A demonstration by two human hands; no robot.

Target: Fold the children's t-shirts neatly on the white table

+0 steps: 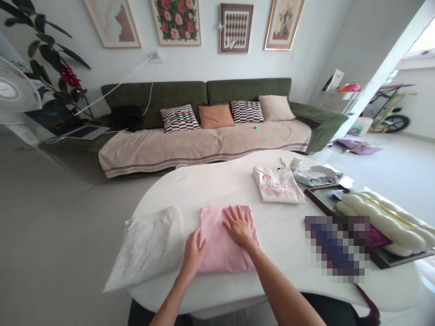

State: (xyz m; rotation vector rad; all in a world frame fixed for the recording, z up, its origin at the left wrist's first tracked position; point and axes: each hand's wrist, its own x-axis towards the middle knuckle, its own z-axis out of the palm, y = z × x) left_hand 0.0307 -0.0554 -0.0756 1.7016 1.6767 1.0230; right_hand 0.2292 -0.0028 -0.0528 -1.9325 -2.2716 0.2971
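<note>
A pink folded garment (217, 253) lies on the white table in front of me. My right hand (238, 227) rests flat on its upper right part, fingers spread. At its left edge is my left hand (194, 253), the thumb apart from the loosely bent fingers and touching the cloth's side. To the left, a white garment (152, 240) lies spread with its lower corner hanging past the table edge. Farther back on the right sits a folded white T-shirt (279, 185) with a pink print.
The white table (217, 176) has a rounded edge. On its right are a dark tray (384, 261) with a puffy cream-coloured item (384, 222), a plastic package (317, 175) and a blurred-out dark item (335, 249). Behind stands a green sofa (248, 88) with cushions.
</note>
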